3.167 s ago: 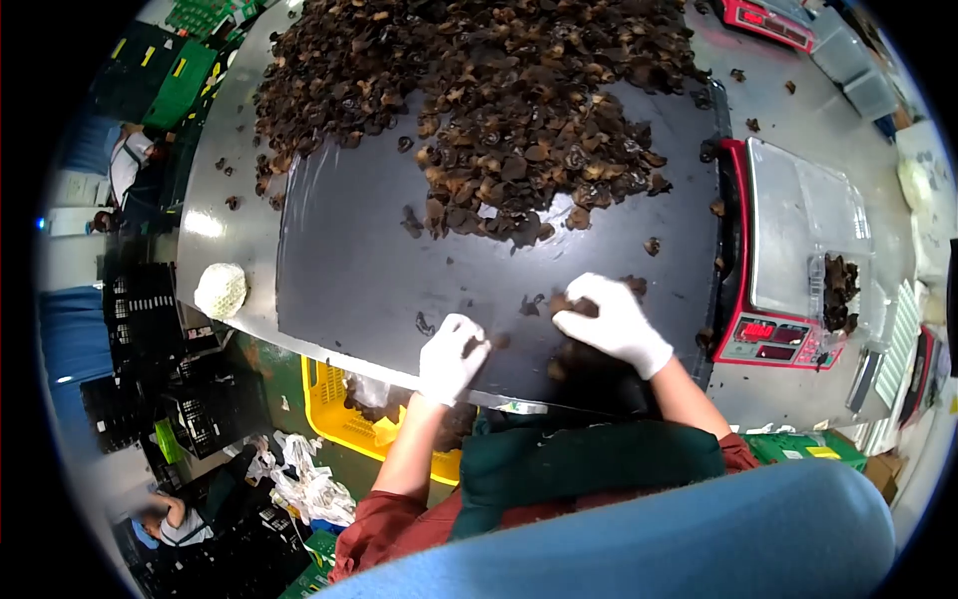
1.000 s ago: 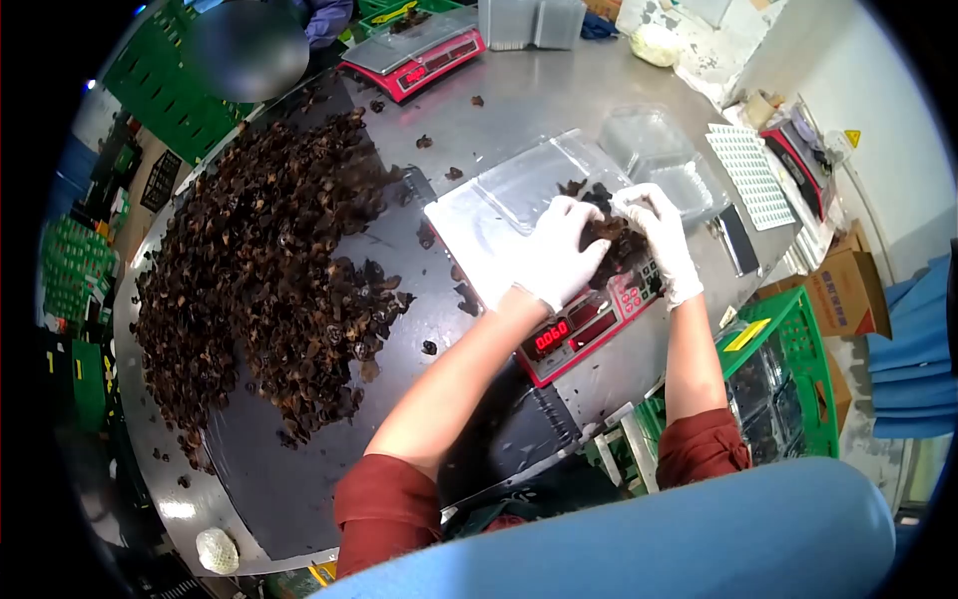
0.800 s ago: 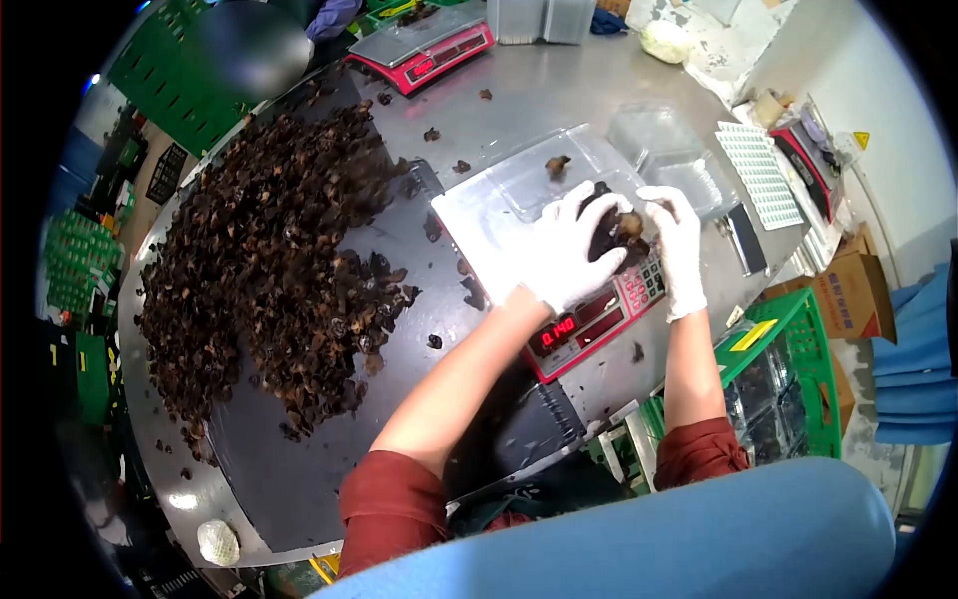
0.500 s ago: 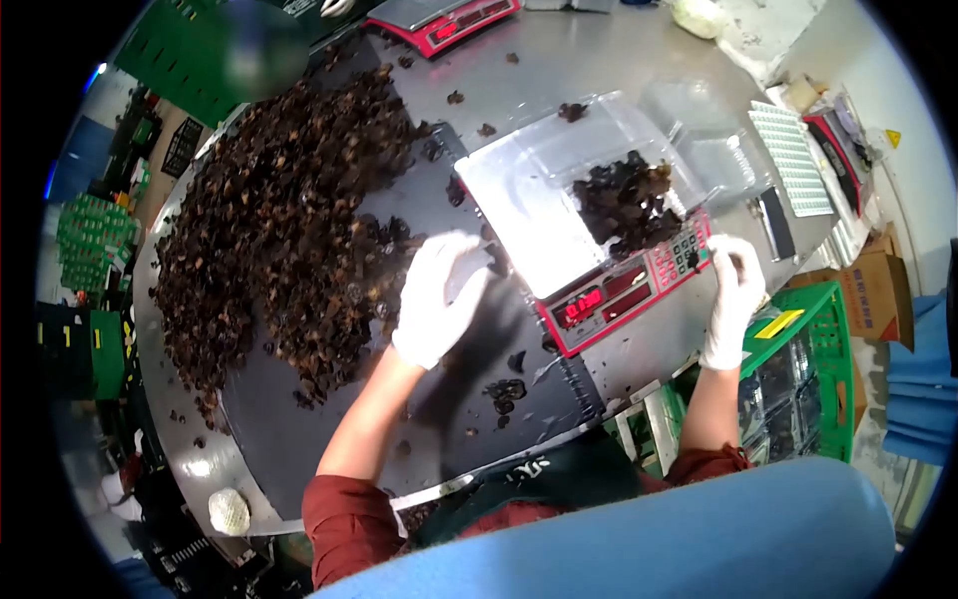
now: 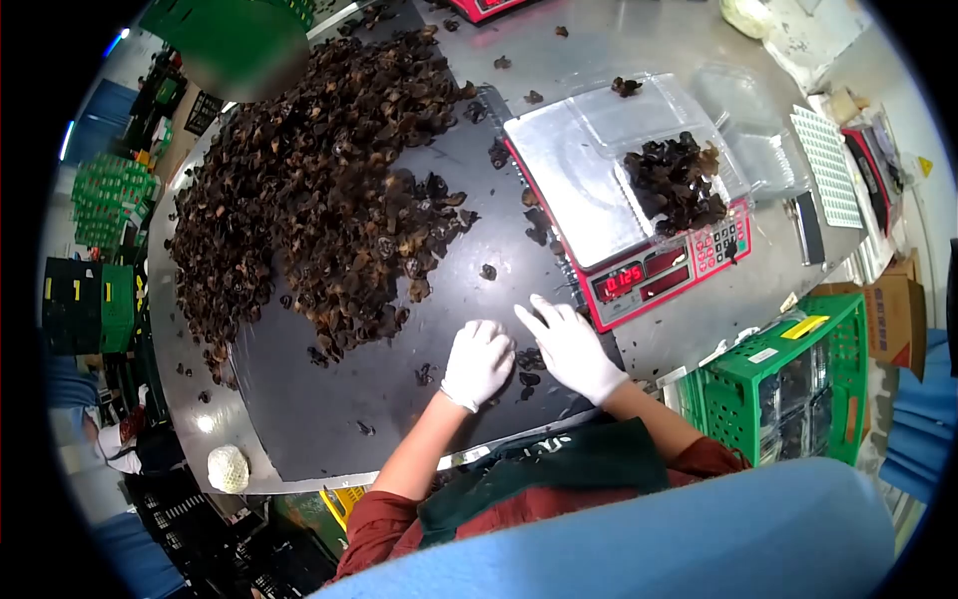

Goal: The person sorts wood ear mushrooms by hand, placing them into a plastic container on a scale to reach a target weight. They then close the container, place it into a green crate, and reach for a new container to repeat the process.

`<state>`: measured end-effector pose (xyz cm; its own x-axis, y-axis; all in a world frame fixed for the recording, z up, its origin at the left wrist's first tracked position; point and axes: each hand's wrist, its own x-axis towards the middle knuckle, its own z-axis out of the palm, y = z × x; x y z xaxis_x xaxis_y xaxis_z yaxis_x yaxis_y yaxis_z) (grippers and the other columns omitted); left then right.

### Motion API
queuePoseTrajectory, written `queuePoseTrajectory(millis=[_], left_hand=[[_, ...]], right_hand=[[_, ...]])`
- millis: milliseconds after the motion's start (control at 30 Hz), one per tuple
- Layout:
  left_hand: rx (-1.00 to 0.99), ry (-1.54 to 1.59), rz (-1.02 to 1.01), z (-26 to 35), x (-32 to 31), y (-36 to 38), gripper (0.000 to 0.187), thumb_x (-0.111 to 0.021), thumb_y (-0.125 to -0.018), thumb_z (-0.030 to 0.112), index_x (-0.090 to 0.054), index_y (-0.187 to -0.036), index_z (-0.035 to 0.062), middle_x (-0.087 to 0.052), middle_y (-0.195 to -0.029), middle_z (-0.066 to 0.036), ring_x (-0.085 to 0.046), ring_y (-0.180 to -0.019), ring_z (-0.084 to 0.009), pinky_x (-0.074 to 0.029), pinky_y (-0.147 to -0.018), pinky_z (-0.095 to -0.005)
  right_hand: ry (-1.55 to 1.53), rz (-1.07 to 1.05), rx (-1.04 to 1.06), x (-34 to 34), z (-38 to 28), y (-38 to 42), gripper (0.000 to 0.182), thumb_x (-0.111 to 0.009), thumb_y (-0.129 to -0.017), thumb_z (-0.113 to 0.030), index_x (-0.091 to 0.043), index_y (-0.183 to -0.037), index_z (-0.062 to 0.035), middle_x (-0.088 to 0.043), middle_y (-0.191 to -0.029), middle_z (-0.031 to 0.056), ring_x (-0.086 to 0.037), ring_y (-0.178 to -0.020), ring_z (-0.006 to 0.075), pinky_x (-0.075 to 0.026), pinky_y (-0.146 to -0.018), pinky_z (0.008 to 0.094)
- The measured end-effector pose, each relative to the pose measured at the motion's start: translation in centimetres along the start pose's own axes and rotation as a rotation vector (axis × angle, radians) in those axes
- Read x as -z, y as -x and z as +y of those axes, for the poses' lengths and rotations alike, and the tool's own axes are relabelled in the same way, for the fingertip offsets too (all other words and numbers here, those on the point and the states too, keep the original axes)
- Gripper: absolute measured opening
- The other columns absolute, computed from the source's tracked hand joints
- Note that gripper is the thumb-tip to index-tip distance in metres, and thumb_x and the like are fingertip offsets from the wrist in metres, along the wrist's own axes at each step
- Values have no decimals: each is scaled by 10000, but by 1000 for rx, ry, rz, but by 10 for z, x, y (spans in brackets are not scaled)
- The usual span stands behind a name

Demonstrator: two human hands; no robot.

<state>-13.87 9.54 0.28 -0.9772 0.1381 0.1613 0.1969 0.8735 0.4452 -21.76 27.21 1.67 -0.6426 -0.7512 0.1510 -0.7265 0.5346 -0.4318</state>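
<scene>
My left hand (image 5: pixel 479 365), in a white glove, is low over the dark mat with its fingers curled in; what they hold, if anything, is hidden. Beside it, my gloved right hand (image 5: pixel 570 353) has its index and middle fingers stretched out, near a few dark pieces of wood ear mushroom (image 5: pixel 530 380). Beyond my right hand stands a red digital scale (image 5: pixel 664 282) with a lit display. A clear plastic box (image 5: pixel 611 122) lies on its metal pan, holding a clump of wet wood ear mushrooms (image 5: pixel 677 185). A large heap of them (image 5: pixel 329 190) covers the mat's far left.
Another clear plastic container (image 5: pixel 763 150) sits right of the scale. A dark flat object (image 5: pixel 808 228) lies near the table's right edge. Below that edge is a green crate (image 5: pixel 733 384) of packed boxes. A white netted ball (image 5: pixel 229 469) rests at the lower left.
Both hands have drawn back toward me and together. My right hand has left the scale's keypad side; my left has moved from beside the heap and curled. The view has shifted.
</scene>
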Motion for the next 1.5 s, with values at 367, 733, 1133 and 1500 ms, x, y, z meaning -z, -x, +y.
queuePoseTrajectory(millis=[367, 733, 1133, 1500], left_hand=[[-64, 116, -4, 47, 5, 2, 407, -706, -712, 258, -572, -1050, 73, -534, -1090, -133, -512, -978, -311, -426, -831, -413], [627, 1391, 90, 10, 4, 19, 370, -551, -893, 58, -472, -1254, 23, -597, -1157, -114, -582, -1024, -176, -459, -904, -300], [729, 1426, 154, 19, 33, 21, 490, -570, -875, 40, -395, -1332, 45, -577, -1107, -76, -557, -918, -111, -458, -762, -229], [507, 798, 117, 33, 35, 16, 639, -631, -769, 34, -381, -1357, 39, -665, -1027, -112, -592, -837, -114, -480, -785, -256]], right_hand=[[450, -374, 158, 23, -2, -19, 125, -534, -810, -138, -586, -910, -84, -537, -908, 98, -519, -913, 261, -393, -820, 403], [-179, -311, 190, 19, 27, -31, 191, -523, -742, 21, -536, -927, -22, -518, -965, 155, -551, -902, 291, -479, -766, 380], [-2468, -456, -729, -8, -3, -12, 428, -426, -864, -78, -455, -1290, -50, -550, -1132, 107, -523, -1007, 229, -453, -852, 394], [-1373, -424, -304, 6, -17, -16, 357, -608, -884, -141, -524, -1212, -31, -577, -1103, 68, -574, -957, 168, -474, -844, 287]])
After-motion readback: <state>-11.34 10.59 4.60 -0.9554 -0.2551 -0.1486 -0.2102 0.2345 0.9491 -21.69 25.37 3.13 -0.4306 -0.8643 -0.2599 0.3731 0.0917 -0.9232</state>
